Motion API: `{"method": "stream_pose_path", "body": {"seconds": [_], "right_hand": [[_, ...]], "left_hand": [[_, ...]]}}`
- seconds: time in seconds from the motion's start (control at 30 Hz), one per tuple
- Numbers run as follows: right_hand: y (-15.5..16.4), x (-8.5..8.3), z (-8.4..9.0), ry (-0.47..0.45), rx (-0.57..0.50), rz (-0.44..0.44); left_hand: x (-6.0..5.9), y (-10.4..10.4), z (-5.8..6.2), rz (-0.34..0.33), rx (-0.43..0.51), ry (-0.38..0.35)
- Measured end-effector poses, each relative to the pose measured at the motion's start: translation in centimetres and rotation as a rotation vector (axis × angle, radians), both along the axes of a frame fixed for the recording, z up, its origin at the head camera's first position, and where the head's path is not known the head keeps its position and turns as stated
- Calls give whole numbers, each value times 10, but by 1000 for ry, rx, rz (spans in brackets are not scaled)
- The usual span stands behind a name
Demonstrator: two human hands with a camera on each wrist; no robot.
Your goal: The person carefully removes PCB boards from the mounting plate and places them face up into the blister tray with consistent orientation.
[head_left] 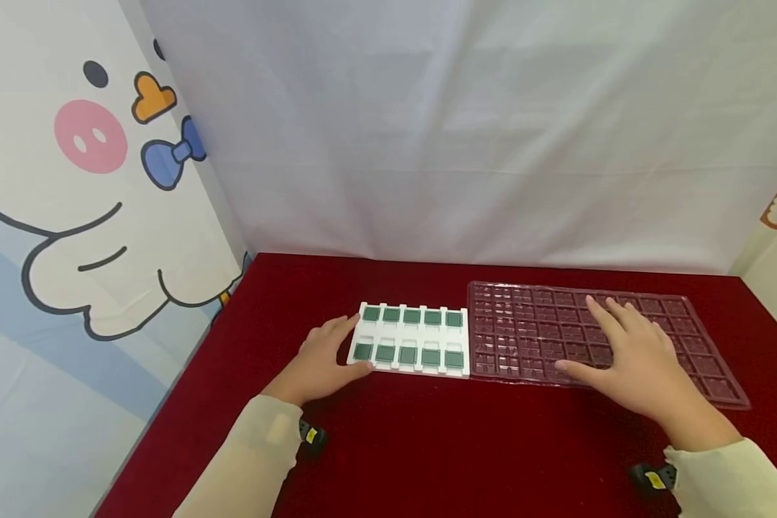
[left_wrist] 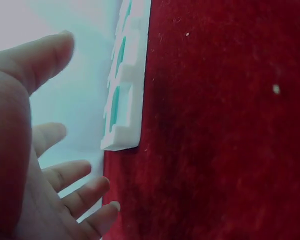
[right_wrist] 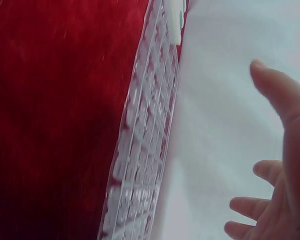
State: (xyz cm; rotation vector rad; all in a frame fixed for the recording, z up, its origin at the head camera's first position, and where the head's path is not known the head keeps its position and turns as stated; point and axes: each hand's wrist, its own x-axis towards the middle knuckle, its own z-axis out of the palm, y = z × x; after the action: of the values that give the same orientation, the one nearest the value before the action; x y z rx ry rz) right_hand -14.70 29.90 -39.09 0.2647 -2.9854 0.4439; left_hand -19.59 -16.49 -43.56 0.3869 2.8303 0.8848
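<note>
A white tray (head_left: pixel 421 334) with two rows of green square chips (head_left: pixel 408 355) lies flat on the table. My left hand (head_left: pixel 324 360) is at its left end with thumb and fingers spread; in the left wrist view the hand (left_wrist: pixel 55 165) appears apart from the white tray (left_wrist: pixel 127 100). To the right, a clear plastic tray (head_left: pixel 524 324) with many small compartments lies against the white one. Above its right part hovers my right hand (head_left: pixel 634 360), fingers spread and holding nothing. The right wrist view shows that hand (right_wrist: pixel 275 190) raised beside the clear tray (right_wrist: pixel 145 120).
Both trays lie on a dark red cloth (head_left: pixel 466 446) covering the table. A white curtain (head_left: pixel 479 144) hangs behind its back edge. On the left stands a panel with a cartoon bird (head_left: pixel 136 244). Each wrist wears a small black device (head_left: pixel 312 434).
</note>
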Motion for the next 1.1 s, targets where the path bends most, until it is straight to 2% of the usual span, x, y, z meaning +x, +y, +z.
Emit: {"method": "stream_pose_path", "body": {"seconds": [0.13,0.3,0.43,0.77,1.1], "right_hand": [[-11,1,0,-58,-20,17],[-26,1,-1,-82,-29,46],[-36,0,-3,-79,-48,62],[-58,-2,-11,-100,-126,98],[-76,-6,-20,-81,-172,211]], "left_hand": [[-2,2,-5,5,33,-47],[-5,5,-8,35,60,-67],[-8,8,-8,53,75,-75],[-11,6,-13,38,96,-96],[-14,9,-19,70,105,-101]]}}
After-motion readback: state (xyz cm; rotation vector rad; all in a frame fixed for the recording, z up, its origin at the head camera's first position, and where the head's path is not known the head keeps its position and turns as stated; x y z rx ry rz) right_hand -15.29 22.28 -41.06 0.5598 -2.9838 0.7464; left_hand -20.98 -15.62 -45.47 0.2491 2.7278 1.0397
